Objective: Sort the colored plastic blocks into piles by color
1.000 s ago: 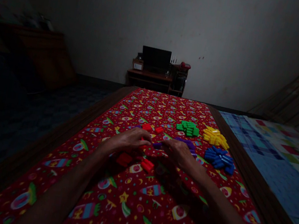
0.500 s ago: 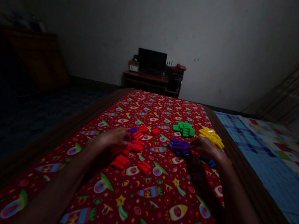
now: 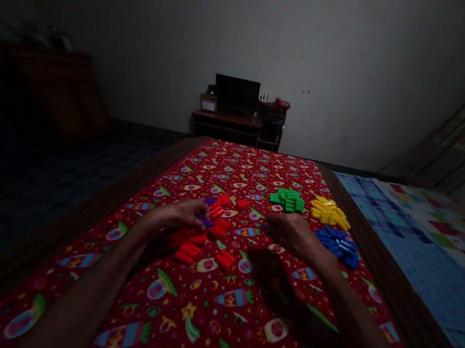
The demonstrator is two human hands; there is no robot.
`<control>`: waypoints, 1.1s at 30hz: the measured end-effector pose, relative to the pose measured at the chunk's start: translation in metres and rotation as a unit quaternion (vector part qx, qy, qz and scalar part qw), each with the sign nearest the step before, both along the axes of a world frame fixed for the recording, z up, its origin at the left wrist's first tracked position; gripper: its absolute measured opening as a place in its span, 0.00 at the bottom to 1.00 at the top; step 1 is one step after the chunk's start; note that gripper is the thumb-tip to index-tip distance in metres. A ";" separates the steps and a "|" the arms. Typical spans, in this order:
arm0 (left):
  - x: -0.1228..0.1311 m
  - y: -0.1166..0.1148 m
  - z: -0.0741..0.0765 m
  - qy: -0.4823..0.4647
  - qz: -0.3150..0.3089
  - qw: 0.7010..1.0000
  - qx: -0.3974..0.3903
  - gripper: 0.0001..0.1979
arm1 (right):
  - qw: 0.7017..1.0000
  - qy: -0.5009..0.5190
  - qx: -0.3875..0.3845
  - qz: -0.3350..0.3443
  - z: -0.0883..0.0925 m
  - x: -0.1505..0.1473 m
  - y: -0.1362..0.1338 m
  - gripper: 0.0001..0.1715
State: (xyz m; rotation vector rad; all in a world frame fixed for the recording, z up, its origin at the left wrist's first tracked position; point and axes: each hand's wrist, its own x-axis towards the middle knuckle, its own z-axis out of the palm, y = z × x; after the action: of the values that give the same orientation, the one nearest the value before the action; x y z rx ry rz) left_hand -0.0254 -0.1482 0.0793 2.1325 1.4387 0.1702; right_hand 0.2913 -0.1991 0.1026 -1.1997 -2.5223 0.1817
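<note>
My left hand (image 3: pixel 187 214) pinches a thin purple plastic piece (image 3: pixel 205 222) above the scattered red plastic pieces (image 3: pixel 188 252). Another purple bit shows just beyond its fingers. Over at the purple pile (image 3: pixel 265 226), my right hand (image 3: pixel 288 231) has its fingers drawn together and covers most of the pile. What lies in those fingers is hidden. Behind this hand sits a heap of green pieces (image 3: pixel 287 200). Yellow pieces (image 3: pixel 329 213) and blue pieces (image 3: pixel 337 246) form two more heaps to its right.
A red patterned cloth (image 3: pixel 229 322) covers the long table, whose brown edge (image 3: pixel 394 296) shows at the right. Beyond its far end, a dark monitor (image 3: pixel 235 96) stands on a small desk against the wall. A blue checked surface (image 3: pixel 393 248) lies to the right.
My right hand has moved left from between the purple and blue heaps to over the purple one, uncovering the blue heap. My left hand has shifted slightly right, a purple piece now visible in its fingers.
</note>
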 end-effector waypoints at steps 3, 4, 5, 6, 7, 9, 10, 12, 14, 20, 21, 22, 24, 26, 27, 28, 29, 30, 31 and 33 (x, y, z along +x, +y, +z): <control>0.005 -0.002 0.005 -0.044 -0.017 0.999 -0.003 0.14 | 0.999 0.007 -0.011 0.046 -0.014 -0.015 -0.005 0.10; 0.009 -0.003 0.006 -0.062 -0.025 0.998 -0.007 0.14 | 0.998 0.022 -0.005 0.052 -0.019 -0.019 -0.006 0.10; 0.013 -0.005 0.007 -0.084 -0.034 0.996 -0.010 0.14 | 0.997 0.043 0.009 0.057 -0.024 -0.023 -0.007 0.10; 0.019 -0.008 0.007 -0.111 -0.044 0.993 -0.013 0.13 | 0.995 0.066 0.025 0.064 -0.029 -0.027 -0.008 0.12; 0.026 -0.011 0.008 -0.138 -0.056 0.989 -0.017 0.13 | 0.993 0.088 0.040 0.071 -0.032 -0.031 -0.009 0.15; 0.042 -0.019 0.008 -0.182 -0.084 0.979 -0.027 0.13 | 0.989 0.110 0.052 0.085 -0.036 -0.039 -0.012 0.17; 0.049 -0.023 0.009 -0.193 -0.097 0.976 -0.029 0.13 | 0.990 0.104 0.047 0.084 -0.036 -0.042 -0.013 0.16; 0.056 -0.029 0.013 -0.190 -0.120 0.974 -0.024 0.13 | 0.996 0.062 0.026 0.059 -0.035 -0.047 -0.014 0.11; 0.050 -0.029 0.017 -0.148 -0.120 0.982 0.000 0.14 | 1.000 -0.004 0.003 0.016 -0.032 -0.046 -0.014 0.10; -0.030 -0.004 0.016 0.103 0.092 0.987 0.084 0.09 | 0.996 -0.082 0.026 -0.036 -0.033 -0.006 -0.002 0.06; -0.040 -0.001 0.013 0.119 0.118 0.984 0.069 0.08 | 0.995 -0.086 0.033 -0.046 -0.034 0.001 0.000 0.07; -0.047 0.002 0.010 0.124 0.129 0.983 0.040 0.07 | 0.993 -0.097 0.036 -0.060 -0.036 0.006 0.002 0.07; -0.051 0.006 0.001 0.110 0.131 0.985 -0.016 0.08 | 0.987 -0.126 0.037 -0.091 -0.038 0.013 0.005 0.07; -0.047 0.006 -0.006 0.093 0.118 0.987 -0.050 0.09 | 0.982 -0.144 0.046 -0.114 -0.040 0.015 0.007 0.07; -0.044 0.006 -0.009 0.088 0.113 0.988 -0.053 0.09 | 0.981 -0.145 0.057 -0.119 -0.041 0.015 0.007 0.07; -0.042 0.005 -0.010 0.086 0.110 0.989 -0.052 0.09 | 0.980 -0.140 0.070 -0.120 -0.041 0.015 0.007 0.08; -0.040 0.005 -0.010 0.084 0.108 0.989 -0.050 0.09 | 0.981 -0.131 0.082 -0.116 -0.040 0.015 0.008 0.08; -0.038 0.005 -0.009 0.081 0.107 0.990 -0.047 0.10 | 0.982 -0.120 0.093 -0.109 -0.039 0.014 0.008 0.08; -0.036 0.005 -0.006 0.075 0.106 0.991 -0.040 0.10 | 0.984 -0.107 0.100 -0.101 -0.037 0.013 0.008 0.07; -0.029 0.003 0.004 0.056 0.101 0.993 -0.008 0.10 | 0.988 -0.080 0.104 -0.083 -0.032 0.009 0.007 0.09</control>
State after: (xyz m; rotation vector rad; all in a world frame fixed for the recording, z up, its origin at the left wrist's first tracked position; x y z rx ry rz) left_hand -0.0544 -0.1452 0.0830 2.0084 1.7159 0.1140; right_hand 0.3000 -0.1924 0.0710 -1.3775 -2.4824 -0.2217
